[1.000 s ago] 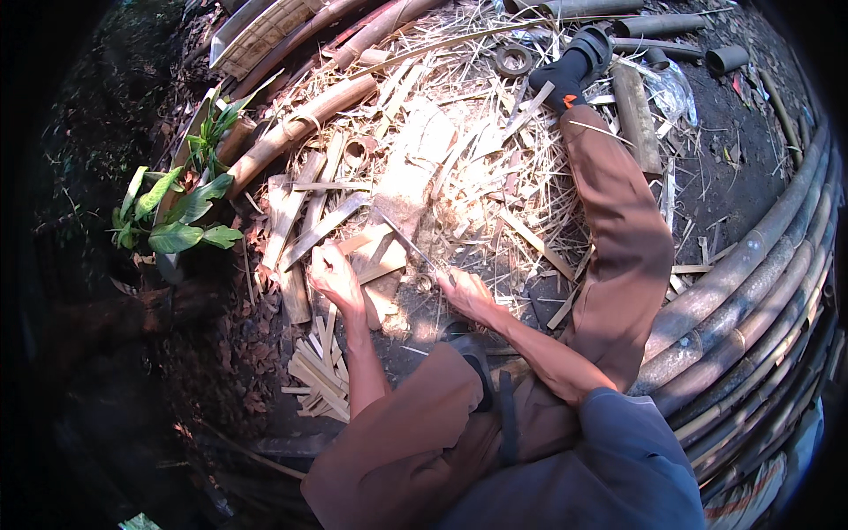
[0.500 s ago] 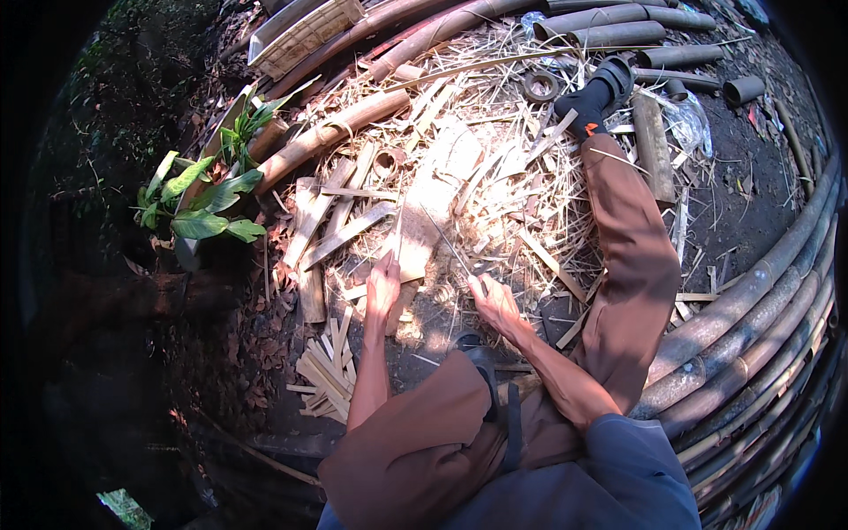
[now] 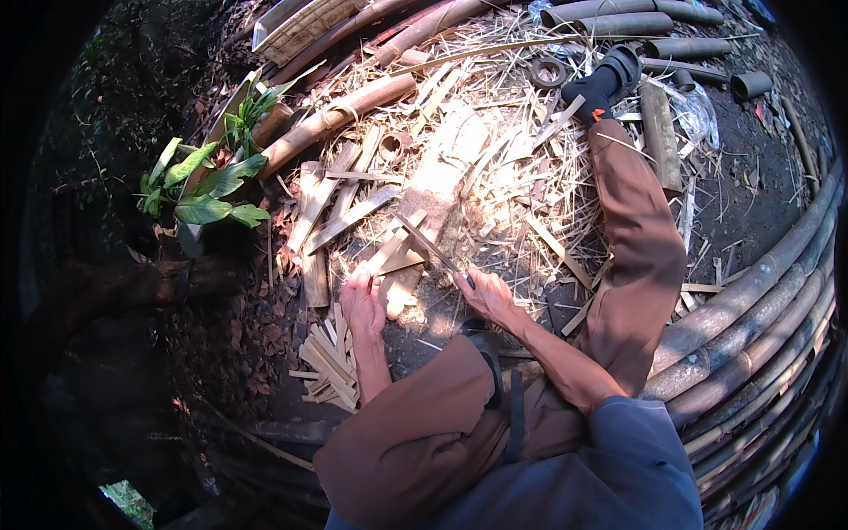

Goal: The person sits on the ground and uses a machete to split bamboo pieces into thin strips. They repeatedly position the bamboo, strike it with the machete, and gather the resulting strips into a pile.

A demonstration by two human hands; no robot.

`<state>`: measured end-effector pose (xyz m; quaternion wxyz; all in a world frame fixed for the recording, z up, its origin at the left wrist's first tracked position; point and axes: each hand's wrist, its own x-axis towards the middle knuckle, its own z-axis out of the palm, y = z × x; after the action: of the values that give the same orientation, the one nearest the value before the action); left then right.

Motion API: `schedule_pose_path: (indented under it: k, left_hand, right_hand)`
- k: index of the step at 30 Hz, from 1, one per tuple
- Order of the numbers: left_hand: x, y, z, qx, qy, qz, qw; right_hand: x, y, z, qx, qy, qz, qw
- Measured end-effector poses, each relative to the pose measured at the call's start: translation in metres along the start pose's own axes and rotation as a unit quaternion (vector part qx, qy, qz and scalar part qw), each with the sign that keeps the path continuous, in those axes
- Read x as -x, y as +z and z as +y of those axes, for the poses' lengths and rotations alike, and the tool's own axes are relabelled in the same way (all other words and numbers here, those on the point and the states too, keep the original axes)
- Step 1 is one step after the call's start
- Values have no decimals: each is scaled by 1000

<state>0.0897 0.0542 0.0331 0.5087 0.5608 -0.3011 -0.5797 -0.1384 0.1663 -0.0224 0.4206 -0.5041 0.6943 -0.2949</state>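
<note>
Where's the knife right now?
In the head view, the knife is near the middle, in the right hand, its blade seen crossing the pale strip in the left hand.

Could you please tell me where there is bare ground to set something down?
The roomiest patch is the lightly littered dark soil at right, between the plastic bag and the bamboo poles. A smaller patch lies between the left hand, the right hand and the nearer brown trouser leg. Around the knife it is crowded with shavings and slats.
</note>
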Motion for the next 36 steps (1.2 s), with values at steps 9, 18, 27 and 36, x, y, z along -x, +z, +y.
schedule_pose_path:
  k: [9, 18, 27, 36]
  left_hand:
    - [20, 79, 3, -181, 116, 29, 976]
    - [22, 82, 7, -235, 130, 1, 963]
    - [15, 43, -8, -160, 161, 15, 974]
    - [76, -222, -44, -44, -2, 337, 940]
  right_hand:
    - [-6, 18, 6, -37, -52, 118, 991]
    - [-24, -5, 25, -45, 27, 41, 998]
    - [-25, -21, 27, -60, 113, -27, 991]
    - [-15, -8, 32, -74, 108, 16, 991]
